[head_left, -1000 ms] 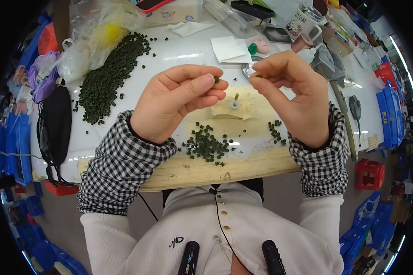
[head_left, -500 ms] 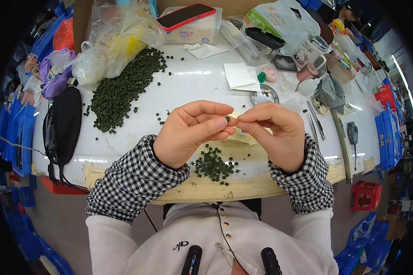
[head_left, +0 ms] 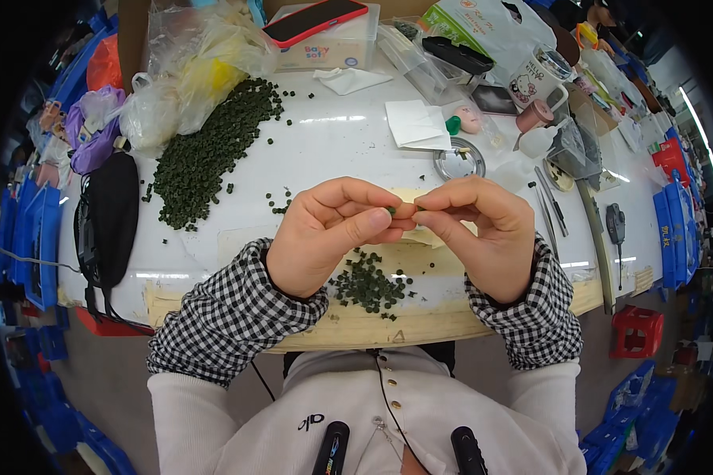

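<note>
My left hand (head_left: 333, 226) is closed in a pinch on a small dark green piece (head_left: 391, 210), which shows between thumb and forefinger. Close beside it, my right hand (head_left: 483, 226) also pinches thumb and forefinger together near the left fingertips; whatever sits in that pinch is too small to make out. Under and in front of the hands lies a small heap of similar dark green pieces (head_left: 370, 283) near the table's front edge. A far larger pile of them (head_left: 206, 158) spreads over the table to the left. Pale yellow paper (head_left: 408, 237) lies partly hidden beneath my hands.
Clear plastic bags (head_left: 202, 75) lean over the large pile. At the back stands a plastic box (head_left: 325, 54) with a red-cased phone (head_left: 315, 24) on it. To the right are a round metal dish (head_left: 459, 161), tweezers (head_left: 548, 210) and a mug (head_left: 537, 79). A black pouch (head_left: 115, 218) lies left.
Both hands stay together at the same spot. My right hand has shifted slightly to the right, and the whole view has moved a little.
</note>
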A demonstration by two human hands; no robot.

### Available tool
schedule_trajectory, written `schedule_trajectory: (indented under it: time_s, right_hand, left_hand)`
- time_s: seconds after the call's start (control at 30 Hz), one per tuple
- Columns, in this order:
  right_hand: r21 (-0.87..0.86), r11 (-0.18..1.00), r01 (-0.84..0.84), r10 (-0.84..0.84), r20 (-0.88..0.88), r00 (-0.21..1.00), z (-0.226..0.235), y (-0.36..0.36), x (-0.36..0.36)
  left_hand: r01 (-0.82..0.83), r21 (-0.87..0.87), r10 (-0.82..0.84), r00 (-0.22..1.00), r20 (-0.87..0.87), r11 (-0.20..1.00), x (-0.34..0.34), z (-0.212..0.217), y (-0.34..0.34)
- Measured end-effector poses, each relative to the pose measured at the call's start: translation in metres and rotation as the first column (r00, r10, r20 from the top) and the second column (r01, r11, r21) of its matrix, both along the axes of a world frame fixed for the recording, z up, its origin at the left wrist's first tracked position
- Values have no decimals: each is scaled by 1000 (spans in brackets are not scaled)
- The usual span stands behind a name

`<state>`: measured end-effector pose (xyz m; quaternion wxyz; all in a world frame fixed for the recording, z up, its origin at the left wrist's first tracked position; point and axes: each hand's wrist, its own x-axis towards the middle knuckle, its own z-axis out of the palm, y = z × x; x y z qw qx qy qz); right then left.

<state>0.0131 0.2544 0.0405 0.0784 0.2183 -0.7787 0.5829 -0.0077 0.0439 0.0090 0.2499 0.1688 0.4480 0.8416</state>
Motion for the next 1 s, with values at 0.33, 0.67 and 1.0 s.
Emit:
schedule_trajectory:
  time_s: [0.33,0.67,1.0]
  right_hand:
    - [188,978,89,-42,-242,969,1,-7,-3]
    - [157,983,92,-67,-156,985,-5,-7,-5]
    - [300,950,89,-26,-208,978,3,-2,-6]
  left_hand:
    - [-43,-34,41,997,-62,998,-5,-5,-5]
    - [-109,-108,86,976,-202,988,-3,-4,-3]
    - [-106,-147,62,960,-274,983,2,-6,-3]
